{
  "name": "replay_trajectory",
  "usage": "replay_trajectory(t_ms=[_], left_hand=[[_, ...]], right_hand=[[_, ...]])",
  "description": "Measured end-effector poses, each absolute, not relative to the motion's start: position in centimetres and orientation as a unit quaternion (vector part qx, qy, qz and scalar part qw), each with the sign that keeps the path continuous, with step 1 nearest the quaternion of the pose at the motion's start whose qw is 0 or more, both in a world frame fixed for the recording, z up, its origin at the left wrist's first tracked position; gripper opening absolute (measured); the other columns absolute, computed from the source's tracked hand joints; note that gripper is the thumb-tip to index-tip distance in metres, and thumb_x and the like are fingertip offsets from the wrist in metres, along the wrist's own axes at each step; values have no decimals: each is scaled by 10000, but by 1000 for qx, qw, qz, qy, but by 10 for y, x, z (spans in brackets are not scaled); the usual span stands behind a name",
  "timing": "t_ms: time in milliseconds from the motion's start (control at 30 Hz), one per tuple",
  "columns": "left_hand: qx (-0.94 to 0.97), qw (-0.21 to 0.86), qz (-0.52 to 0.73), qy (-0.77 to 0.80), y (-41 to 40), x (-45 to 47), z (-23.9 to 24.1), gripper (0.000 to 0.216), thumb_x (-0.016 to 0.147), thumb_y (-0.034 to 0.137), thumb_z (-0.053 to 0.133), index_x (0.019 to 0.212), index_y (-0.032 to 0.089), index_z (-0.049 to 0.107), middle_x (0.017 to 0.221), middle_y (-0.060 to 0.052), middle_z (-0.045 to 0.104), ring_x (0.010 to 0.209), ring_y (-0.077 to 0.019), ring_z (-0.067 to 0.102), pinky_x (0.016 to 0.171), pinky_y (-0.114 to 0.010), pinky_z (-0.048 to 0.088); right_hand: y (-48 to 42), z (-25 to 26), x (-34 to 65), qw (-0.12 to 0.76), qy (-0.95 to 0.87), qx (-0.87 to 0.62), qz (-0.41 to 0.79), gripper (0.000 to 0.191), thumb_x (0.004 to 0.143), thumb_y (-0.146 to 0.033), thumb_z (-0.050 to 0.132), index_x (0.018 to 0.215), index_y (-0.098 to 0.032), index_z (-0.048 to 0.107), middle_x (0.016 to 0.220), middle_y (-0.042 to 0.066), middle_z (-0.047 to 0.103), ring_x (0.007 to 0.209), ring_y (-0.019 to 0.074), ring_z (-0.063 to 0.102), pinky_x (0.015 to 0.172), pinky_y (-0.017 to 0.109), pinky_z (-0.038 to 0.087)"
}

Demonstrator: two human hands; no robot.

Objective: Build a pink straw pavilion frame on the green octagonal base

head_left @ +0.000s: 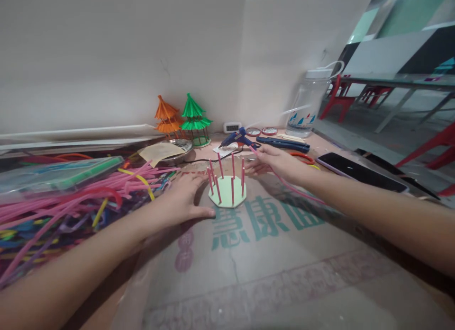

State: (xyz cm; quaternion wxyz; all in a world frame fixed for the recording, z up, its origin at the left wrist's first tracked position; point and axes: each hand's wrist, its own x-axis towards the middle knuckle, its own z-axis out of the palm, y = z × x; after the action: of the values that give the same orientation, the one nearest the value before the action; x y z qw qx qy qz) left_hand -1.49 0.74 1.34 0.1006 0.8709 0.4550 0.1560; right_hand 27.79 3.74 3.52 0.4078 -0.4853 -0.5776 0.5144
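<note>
A pale green octagonal base [227,192] lies on the printed sheet, with several thin pink posts [232,191] standing upright around its edge. My left hand [181,197] is beside the base's left side, fingers and thumb apart, the thumb near its front left edge. I cannot tell whether it touches the base. On the other side my right hand [270,162] has its fingers closed around a long thin pink strand [293,190]. One end pokes out above the fingers, and the rest trails toward the lower right under my forearm.
A glue gun [236,138] lies behind the base. Orange [167,117] and green [194,117] model pagodas stand by the wall. Loose pink strands [88,197] and a plastic case [71,178] fill the left. A bottle [307,102] and phone [359,171] are at right.
</note>
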Motion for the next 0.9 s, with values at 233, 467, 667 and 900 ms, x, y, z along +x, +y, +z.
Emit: replay_trajectory(t_ms=[233,467,667,900], left_hand=[[859,164,198,443,5,-3,-10,795,817,653,725,1428,160,601,1545,-190,526,1443,-399,468,1220,-570,368],[865,172,240,404,34,-24,-14,625,865,547,741,1376,198,657,1457,-150,639,1375,-352,560,1205,-542,388],[875,158,239,390,46,-31,-19,510,896,529,716,1293,209,729,1444,-139,645,1374,-334,558,1197,-522,394],[860,183,234,414,41,-30,-19,588,859,581,730,1303,195,714,1458,-142,640,1395,-334,550,1218,-512,382]], right_hand=[[30,-3,277,417,-587,-485,496,173,908,-323,693,805,-222,600,809,36,766,797,209,718,815,358,564],[3,6,269,426,-526,-456,578,167,955,-328,618,868,-244,503,820,12,785,806,212,776,835,371,586],[-3,11,265,403,-533,-471,576,134,1019,-248,517,885,-239,518,946,65,829,965,222,791,929,385,578],[-4,9,267,418,-549,-455,563,136,1005,-281,544,885,-235,499,885,33,802,906,203,772,870,358,563]])
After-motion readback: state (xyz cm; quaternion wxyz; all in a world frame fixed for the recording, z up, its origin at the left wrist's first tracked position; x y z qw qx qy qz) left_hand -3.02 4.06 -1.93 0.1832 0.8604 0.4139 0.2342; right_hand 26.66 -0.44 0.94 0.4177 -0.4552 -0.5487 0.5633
